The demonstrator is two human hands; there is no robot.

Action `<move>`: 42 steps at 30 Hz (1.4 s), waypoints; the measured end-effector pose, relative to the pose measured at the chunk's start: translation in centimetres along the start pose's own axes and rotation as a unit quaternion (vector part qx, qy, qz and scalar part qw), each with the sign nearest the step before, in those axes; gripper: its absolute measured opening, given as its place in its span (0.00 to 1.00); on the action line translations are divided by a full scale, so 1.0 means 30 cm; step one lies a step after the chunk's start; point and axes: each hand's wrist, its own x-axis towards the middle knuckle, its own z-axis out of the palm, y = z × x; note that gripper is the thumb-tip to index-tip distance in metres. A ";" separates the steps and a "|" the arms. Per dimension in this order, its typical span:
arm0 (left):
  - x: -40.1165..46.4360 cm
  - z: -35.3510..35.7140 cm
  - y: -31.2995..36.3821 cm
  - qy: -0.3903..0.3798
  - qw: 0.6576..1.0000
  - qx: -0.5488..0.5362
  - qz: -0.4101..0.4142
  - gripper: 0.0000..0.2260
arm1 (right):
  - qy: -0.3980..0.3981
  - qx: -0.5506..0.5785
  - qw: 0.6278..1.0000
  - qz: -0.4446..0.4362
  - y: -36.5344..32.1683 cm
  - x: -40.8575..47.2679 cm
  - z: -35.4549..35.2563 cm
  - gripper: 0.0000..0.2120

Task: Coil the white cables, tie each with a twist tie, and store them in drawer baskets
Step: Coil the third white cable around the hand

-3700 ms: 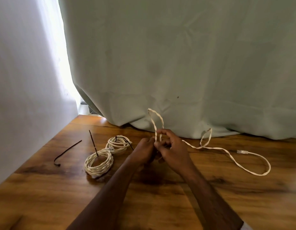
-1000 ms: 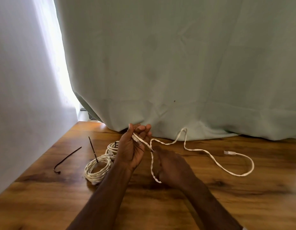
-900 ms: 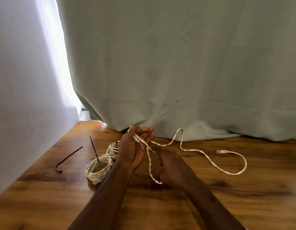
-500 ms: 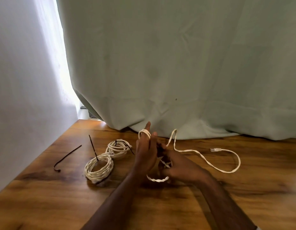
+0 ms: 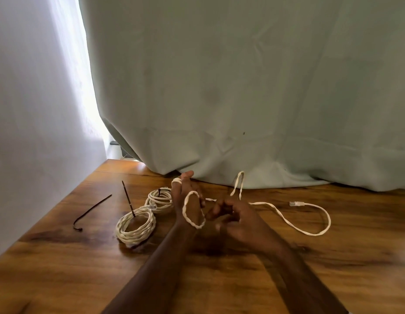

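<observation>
Two tied coils (image 5: 135, 225) lie left of your left hand (image 5: 189, 205), which stands straight-fingered, cable (image 5: 310, 232) looped around it; your right hand (image 5: 233, 219), blurred, seemingly pinches the strand. Tying, storing remain.

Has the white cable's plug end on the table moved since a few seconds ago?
Yes. The plug end has been dragged left along the table, toward the right hand.

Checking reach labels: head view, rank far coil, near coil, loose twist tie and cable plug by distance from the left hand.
From the left hand:
1. Far coil, just to its left.
2. Near coil, left and nearer the camera.
3. Loose twist tie and cable plug, far left and far right: too close to call.
</observation>
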 end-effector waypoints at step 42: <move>-0.113 0.014 -0.003 -0.291 0.884 0.364 -0.021 0.13 | 0.274 -0.484 0.757 -0.343 -0.043 -0.005 0.024 0.06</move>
